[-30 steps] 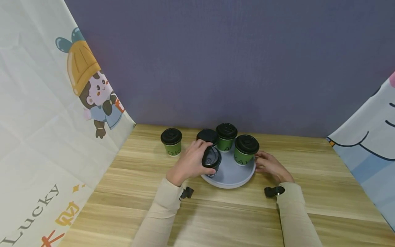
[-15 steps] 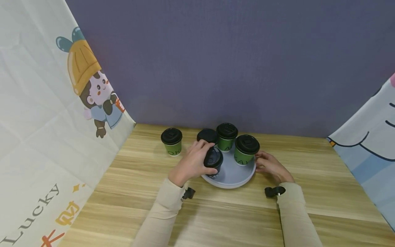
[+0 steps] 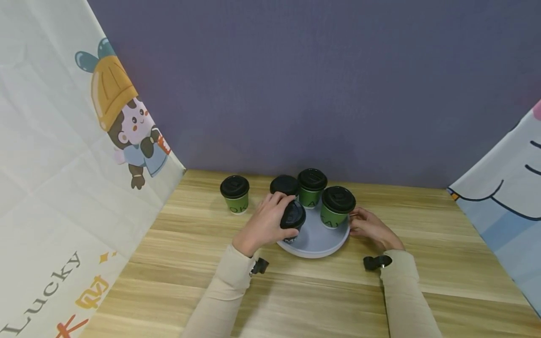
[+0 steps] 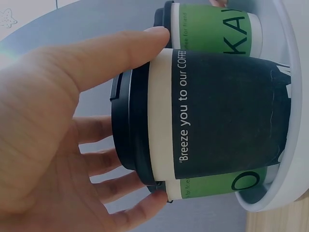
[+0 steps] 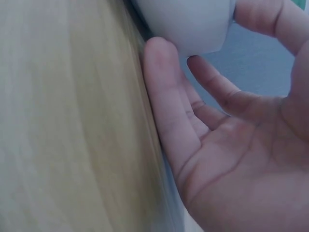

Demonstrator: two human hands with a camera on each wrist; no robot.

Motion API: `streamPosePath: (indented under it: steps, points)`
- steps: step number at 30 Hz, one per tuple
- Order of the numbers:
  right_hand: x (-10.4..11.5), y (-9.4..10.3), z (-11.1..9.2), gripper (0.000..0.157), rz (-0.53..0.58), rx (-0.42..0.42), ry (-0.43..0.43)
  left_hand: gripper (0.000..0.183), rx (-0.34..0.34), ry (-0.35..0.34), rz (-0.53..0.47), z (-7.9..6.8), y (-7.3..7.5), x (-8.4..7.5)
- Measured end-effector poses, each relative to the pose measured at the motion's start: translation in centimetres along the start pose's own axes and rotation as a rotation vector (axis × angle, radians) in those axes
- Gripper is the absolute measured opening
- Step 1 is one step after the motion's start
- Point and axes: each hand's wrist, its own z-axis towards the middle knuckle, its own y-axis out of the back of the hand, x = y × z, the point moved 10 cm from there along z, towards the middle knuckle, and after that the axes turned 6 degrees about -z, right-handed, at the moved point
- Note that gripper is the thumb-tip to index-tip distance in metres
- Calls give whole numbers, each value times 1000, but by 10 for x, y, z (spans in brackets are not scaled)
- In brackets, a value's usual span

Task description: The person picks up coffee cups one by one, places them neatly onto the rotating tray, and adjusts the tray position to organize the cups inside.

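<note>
My left hand (image 3: 265, 221) grips a dark paper coffee cup (image 3: 293, 220) by its black lid, thumb on the near side and fingers round the far side. This cup stands at the left of a round white tray (image 3: 314, 244); its printed sleeve (image 4: 227, 116) shows in the left wrist view. At the tray's right edge, my right hand (image 3: 373, 228) holds the rim (image 5: 193, 29) between thumb and fingers, with the lower fingers close to the tabletop. Two green cups with black lids, one at the back (image 3: 310, 192) and one at the right (image 3: 336, 211), stand upright on the tray.
Another black lid (image 3: 284, 185) shows behind my left hand, its cup mostly hidden. Left of the tray, a green lidded cup (image 3: 235, 197) stands on the wooden table (image 3: 313, 295). A purple-grey wall panel (image 3: 321, 94) rises along the back edge.
My left hand and the dark cup have shifted slightly to the right on the tray. The right hand stays at the rim, almost unmoved.
</note>
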Motion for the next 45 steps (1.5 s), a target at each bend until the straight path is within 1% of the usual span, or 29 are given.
streamPosePath:
  steps: [4, 11, 16, 20, 25, 30, 33, 36, 41, 45]
  points:
    - [2, -2, -1, 48, 18, 30, 28, 87, 0, 12, -4, 0, -1, 1]
    - [1, -2, -2, 47, 27, 66, 48, 83, -4, 39, -31, 1, 0, 6]
    - [0, -1, -1, 53, 17, 87, 66, 80, -24, 54, -69, 2, 2, 11]
    - [1, 5, 7, 58, -4, 109, 81, 75, -97, 59, -93, 8, 10, 15]
    - [4, 14, 16, 59, -11, 131, 100, 61, -227, 88, -103, 15, 26, 25]
    - [4, 23, 26, 61, -44, 162, 110, 46, -369, 155, -83, 18, 43, 46]
    - [4, 18, 19, 66, -43, 166, 109, 41, -433, 197, -47, 9, 54, 64]
    - [5, 12, 12, 72, -31, 171, 118, 46, -485, 252, -17, -2, 61, 84]
    - [4, 2, 2, 78, -12, 160, 110, 63, -517, 338, -25, -17, 65, 112]
    - [3, -5, -6, 83, -13, 149, 99, 71, -494, 372, -42, -25, 62, 128]
